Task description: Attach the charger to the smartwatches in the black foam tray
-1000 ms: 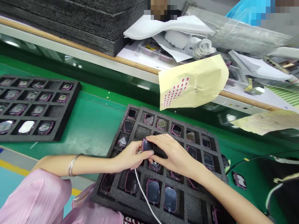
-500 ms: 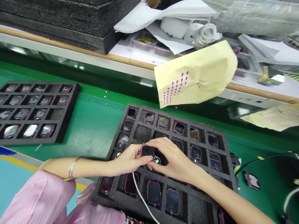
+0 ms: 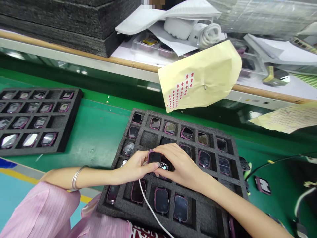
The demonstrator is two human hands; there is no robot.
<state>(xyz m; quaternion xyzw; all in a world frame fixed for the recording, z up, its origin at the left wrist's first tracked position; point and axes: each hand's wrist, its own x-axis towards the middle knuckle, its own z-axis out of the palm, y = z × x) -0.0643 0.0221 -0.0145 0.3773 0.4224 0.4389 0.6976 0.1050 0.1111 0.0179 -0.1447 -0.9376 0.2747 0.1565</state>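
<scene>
Down near my lap, a white cable (image 3: 148, 206) trails from under my left hand (image 3: 136, 168) across the foam tray (image 3: 128, 210). Left's got a purple-rimmed watch (image 3: 154, 157) pinched just above the compartments, thumb on its dark face; right hand (image 3: 182, 165) has its fingertips at the rim. Probably light and stiff, but I'd guess that face is slick and scratchable, so go for the sides. Farther back, yellow paper (image 3: 215, 72) hangs off the shelf (image 3: 138, 65).
</scene>
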